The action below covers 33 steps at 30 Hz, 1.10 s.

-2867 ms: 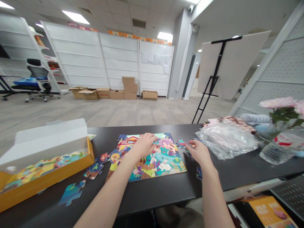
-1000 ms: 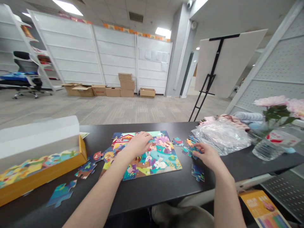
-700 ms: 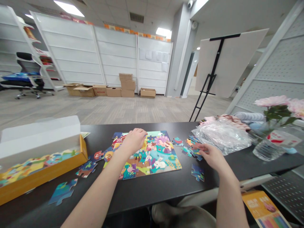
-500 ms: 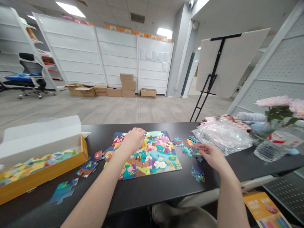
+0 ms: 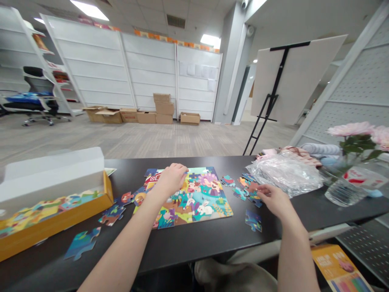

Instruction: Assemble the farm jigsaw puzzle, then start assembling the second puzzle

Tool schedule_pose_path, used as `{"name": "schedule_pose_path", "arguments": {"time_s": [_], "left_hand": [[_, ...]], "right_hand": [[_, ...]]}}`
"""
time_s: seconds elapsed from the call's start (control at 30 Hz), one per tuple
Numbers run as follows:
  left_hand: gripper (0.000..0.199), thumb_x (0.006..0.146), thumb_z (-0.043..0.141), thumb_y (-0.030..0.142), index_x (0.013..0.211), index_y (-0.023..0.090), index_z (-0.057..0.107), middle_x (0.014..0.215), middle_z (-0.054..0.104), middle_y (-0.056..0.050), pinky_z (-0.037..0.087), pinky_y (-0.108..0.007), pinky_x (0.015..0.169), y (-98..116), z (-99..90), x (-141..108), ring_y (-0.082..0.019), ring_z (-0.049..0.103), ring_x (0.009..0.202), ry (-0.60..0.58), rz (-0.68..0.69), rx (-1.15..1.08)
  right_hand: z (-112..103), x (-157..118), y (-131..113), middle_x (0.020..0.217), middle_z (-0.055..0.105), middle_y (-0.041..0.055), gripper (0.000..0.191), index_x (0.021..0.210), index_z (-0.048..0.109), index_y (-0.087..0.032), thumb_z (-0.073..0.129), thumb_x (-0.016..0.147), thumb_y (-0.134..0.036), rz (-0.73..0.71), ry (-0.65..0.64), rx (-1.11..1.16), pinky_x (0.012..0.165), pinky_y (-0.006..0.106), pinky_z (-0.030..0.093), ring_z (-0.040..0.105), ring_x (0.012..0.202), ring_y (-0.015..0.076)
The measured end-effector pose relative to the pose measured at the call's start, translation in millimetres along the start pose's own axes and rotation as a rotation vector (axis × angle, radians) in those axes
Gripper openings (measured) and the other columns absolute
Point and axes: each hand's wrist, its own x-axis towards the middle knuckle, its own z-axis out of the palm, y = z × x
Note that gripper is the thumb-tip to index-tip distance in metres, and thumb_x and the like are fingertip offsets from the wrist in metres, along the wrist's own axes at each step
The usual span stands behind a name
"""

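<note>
My left hand (image 5: 172, 178) rests over the upper left-centre of a colourful jigsaw puzzle (image 5: 209, 205) lying flat on the dark table. Its fingers are stretched out and bent downward, with the tips mostly hidden behind the hand. To the right of the puzzle, my right hand (image 5: 272, 198) has thumb and fingers closed at the edge of a brownish puzzle piece (image 5: 253, 187). Around those fingertips lie several loose pieces, among them a red and teal piece (image 5: 227, 181). A dark blue puzzle piece (image 5: 253, 220) sits nearer to me.
On the left stands an open yellow box (image 5: 60, 219) holding more pieces, with loose blue pieces (image 5: 82, 243) beside it. Crumpled clear plastic (image 5: 285, 172), a water bottle (image 5: 349, 186) and pink flowers (image 5: 351, 129) occupy the right. A yellow package (image 5: 340, 267) is below the table edge.
My right hand has shifted slightly right, and more of the brownish piece shows at its fingertips. The left hand stays over the puzzle.
</note>
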Motion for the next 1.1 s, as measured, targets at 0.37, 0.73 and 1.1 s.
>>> {"name": "schedule_pose_path", "arguments": {"time_s": [0.37,0.73,1.1], "left_hand": [[0.025,0.097,0.046,0.024,0.107,0.020,0.069,0.116,0.071,-0.009,0.050,-0.039,0.099,-1.8,4.1,-0.1,-0.026,0.061,0.113,0.001,0.017,0.005],[0.025,0.095,0.047,0.023,0.105,0.019,0.071,0.112,0.072,-0.010,0.050,-0.039,0.099,-4.3,8.9,-1.4,-0.025,0.062,0.110,0.012,0.051,-0.009],[0.028,0.096,0.044,0.023,0.103,0.022,0.071,0.104,0.075,-0.006,0.052,-0.032,0.080,1.2,-4.9,-5.0,-0.025,0.068,0.100,0.134,-0.218,0.102]], "right_hand": [[-4.7,-2.4,-8.4,0.087,0.079,0.0104,0.027,0.085,0.074,-0.019,0.063,0.074,-0.041,-0.079,0.087,0.340,0.077,0.037,0.057,0.074,0.081,0.0270],[-6.6,-3.9,-0.4,0.078,0.077,0.0085,0.022,0.079,0.072,-0.020,0.061,0.074,-0.039,-0.041,0.166,0.161,0.072,0.036,0.054,0.072,0.073,0.0252],[23.7,-7.3,-38.1,0.102,0.077,0.0082,0.026,0.100,0.075,-0.022,0.069,0.077,-0.033,-0.288,-0.069,-0.045,0.082,0.036,0.053,0.071,0.086,0.0251]]}}
